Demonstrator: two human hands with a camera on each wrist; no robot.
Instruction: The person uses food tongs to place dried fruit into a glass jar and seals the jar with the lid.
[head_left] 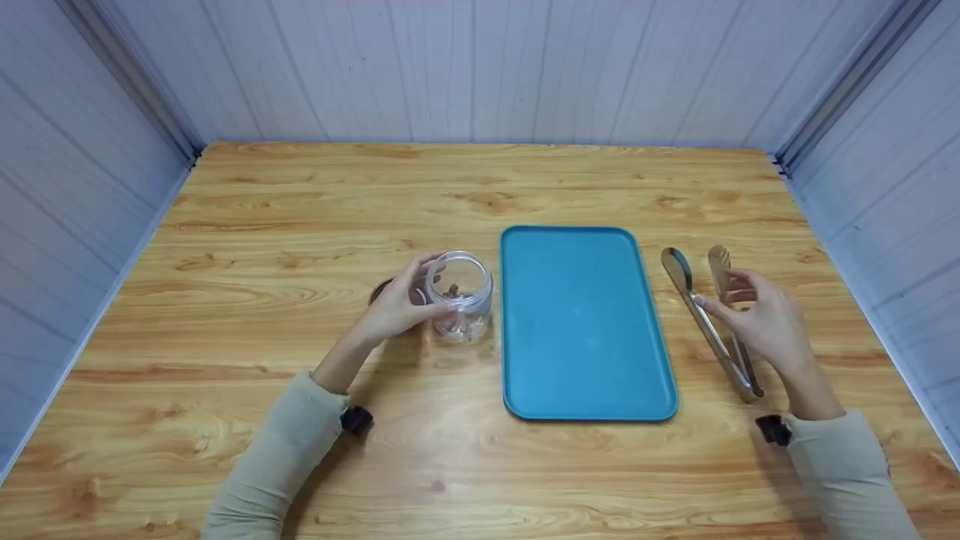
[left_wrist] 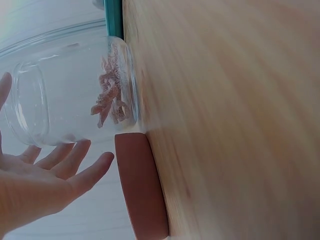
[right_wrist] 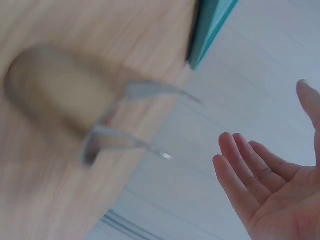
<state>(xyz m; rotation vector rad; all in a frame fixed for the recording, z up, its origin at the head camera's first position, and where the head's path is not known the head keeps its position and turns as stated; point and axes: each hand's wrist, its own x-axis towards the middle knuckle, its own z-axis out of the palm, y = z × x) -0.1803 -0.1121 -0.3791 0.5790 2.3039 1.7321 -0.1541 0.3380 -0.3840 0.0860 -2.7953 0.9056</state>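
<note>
Evenly and brightly lit from above in the head view, with soft short shadows falling toward 6 o'clock under both forearms and beside the clear glass jar (head_left: 459,295). No harsh glare on the flat teal plastic tray (head_left: 585,322), only a faint sheen. Mild barrel bending of wall lines at 9 and 3 o'clock. Washed out toward 11 o'clock in the left wrist view. Heavily motion-blurred in the right wrist view, smearing the shiny metal tongs (right_wrist: 127,120).

We see the jar (head_left: 459,294) left of centre, the tray (head_left: 585,322) mid-frame, the tongs (head_left: 712,319) right, all on the tabletop (head_left: 300,210).
</note>
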